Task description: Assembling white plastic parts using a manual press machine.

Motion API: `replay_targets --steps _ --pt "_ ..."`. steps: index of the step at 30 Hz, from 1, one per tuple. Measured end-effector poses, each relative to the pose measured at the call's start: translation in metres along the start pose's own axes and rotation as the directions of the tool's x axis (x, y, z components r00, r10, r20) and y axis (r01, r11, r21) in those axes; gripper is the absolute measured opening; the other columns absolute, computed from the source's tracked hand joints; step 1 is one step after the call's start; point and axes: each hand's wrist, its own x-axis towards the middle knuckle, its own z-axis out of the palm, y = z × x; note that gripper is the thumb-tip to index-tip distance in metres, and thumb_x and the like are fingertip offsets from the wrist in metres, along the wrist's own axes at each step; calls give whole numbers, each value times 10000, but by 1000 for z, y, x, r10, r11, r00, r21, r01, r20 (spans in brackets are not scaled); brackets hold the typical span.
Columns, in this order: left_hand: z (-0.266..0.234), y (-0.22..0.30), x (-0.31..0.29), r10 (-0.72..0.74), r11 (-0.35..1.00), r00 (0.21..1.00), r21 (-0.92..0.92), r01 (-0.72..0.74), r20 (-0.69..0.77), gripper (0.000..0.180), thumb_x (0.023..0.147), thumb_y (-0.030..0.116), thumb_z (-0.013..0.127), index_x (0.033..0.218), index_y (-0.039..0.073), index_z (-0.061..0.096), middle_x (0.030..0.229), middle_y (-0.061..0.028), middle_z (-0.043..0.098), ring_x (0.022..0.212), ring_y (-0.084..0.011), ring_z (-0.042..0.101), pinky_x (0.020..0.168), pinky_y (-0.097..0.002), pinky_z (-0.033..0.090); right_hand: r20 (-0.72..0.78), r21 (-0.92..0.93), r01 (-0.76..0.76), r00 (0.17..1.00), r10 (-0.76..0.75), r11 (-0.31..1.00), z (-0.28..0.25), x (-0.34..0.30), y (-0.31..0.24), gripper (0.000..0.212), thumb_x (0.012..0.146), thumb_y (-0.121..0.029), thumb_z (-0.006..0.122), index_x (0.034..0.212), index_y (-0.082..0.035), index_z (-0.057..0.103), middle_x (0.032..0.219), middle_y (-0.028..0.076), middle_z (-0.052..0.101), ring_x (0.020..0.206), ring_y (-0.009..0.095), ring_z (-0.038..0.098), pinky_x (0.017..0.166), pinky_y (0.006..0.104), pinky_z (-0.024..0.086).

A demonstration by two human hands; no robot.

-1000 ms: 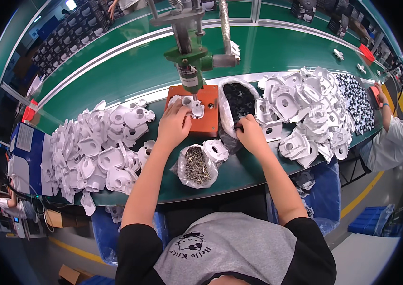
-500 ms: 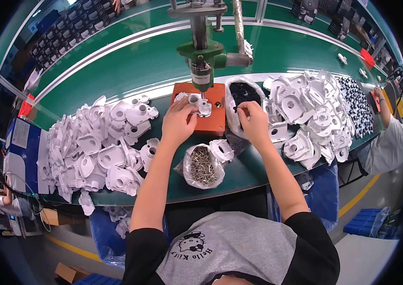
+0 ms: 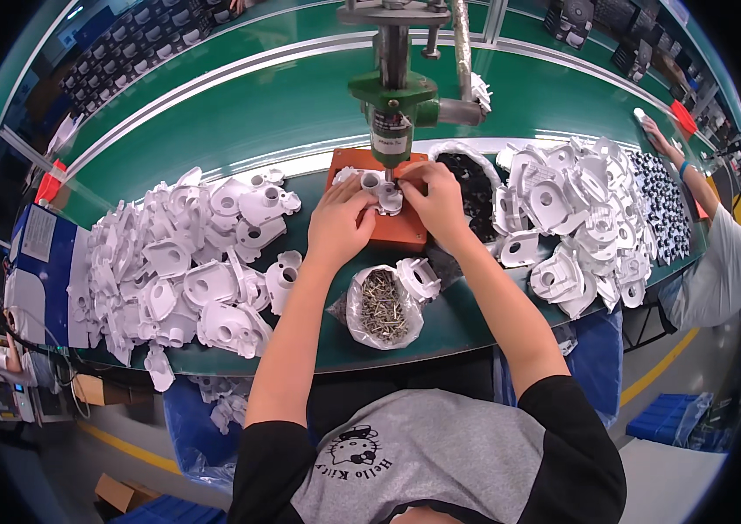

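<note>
A white plastic housing (image 3: 390, 204) with a round collar sits on the orange block (image 3: 402, 234), directly under the tip of a green vertical driving machine (image 3: 391, 122). My left hand (image 3: 341, 222) is closed on the left side of this housing. At its right side, close to the driver tip, the fingers of my right hand (image 3: 433, 201) are pinched together; what they hold, if anything, is too small to make out. Right of the block stands a clear bag of black parts (image 3: 473, 185). Nearer to me lies an open bag of screws (image 3: 383, 307), with a loose white part (image 3: 418, 279) beside it.
Large heaps of white housings lie on the left (image 3: 169, 262) and right (image 3: 563, 201) of the bench. Rows of small dark parts (image 3: 661, 201) stand farther right, where a co-worker's arm (image 3: 694, 182) reaches in. Blue lined bins (image 3: 200, 437) sit below the bench edge.
My right hand has moved from the bag of black parts leftward to the housing under the driver. The left hand stays at the housing. The co-worker's hand has reached farther across the bench.
</note>
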Motion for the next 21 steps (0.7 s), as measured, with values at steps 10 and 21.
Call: replay_targets --steps 10,21 --pt "-2 3 1 8 1000 1000 9 -9 15 147 760 115 620 899 75 644 1158 -125 614 1139 -322 545 987 -420 419 46 -125 210 978 -205 970 4 -7 5 86 735 -116 683 801 -70 654 959 -5 678 960 185 584 851 347 356" --pt "-2 3 1 1 1000 1000 4 -1 17 141 754 105 617 889 70 635 1134 -118 619 1137 -323 545 984 -421 421 53 -264 260 965 -255 929 10 -1 -1 106 728 -84 651 822 -50 616 900 76 663 893 253 615 801 389 426"
